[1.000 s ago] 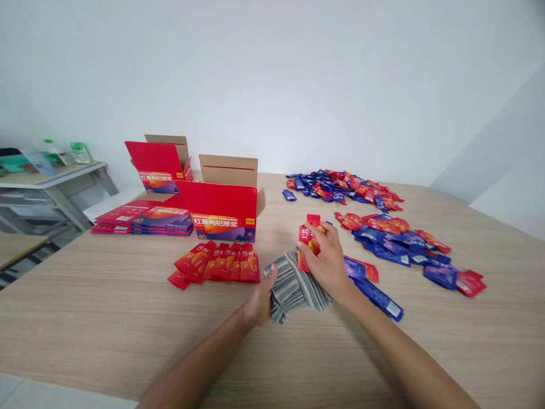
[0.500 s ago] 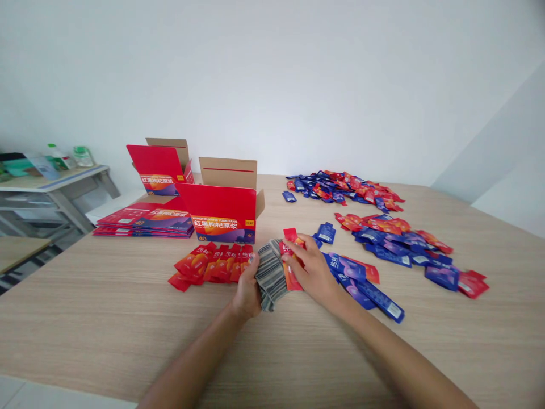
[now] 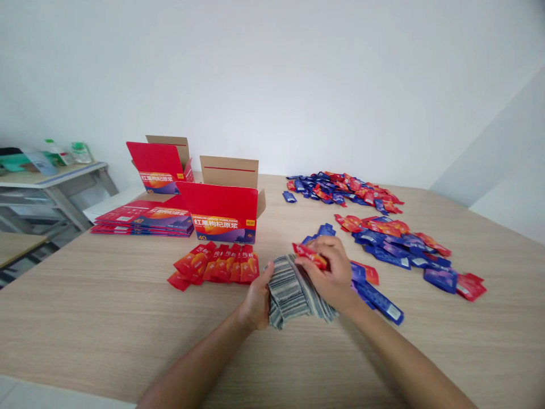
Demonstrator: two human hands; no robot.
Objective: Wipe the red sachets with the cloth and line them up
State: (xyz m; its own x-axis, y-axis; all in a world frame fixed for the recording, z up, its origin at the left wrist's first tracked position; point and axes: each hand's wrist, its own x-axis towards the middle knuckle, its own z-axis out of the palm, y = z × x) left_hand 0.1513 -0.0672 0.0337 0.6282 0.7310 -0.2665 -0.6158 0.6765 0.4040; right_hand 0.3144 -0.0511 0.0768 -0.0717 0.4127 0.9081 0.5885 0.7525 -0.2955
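The left hand [image 3: 256, 301] grips a striped cloth [image 3: 292, 294] at its nine o'clock edge, thumb on top. The right hand [image 3: 334, 275], curled nearly closed, pinches a red packet [image 3: 310, 255] at the cloth's one o'clock. An open box [image 3: 221, 211] stands at ten.

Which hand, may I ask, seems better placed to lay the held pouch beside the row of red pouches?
Probably the right hand: it holds the red pouch, while the left hand, though nearer that row, holds the striped cloth.
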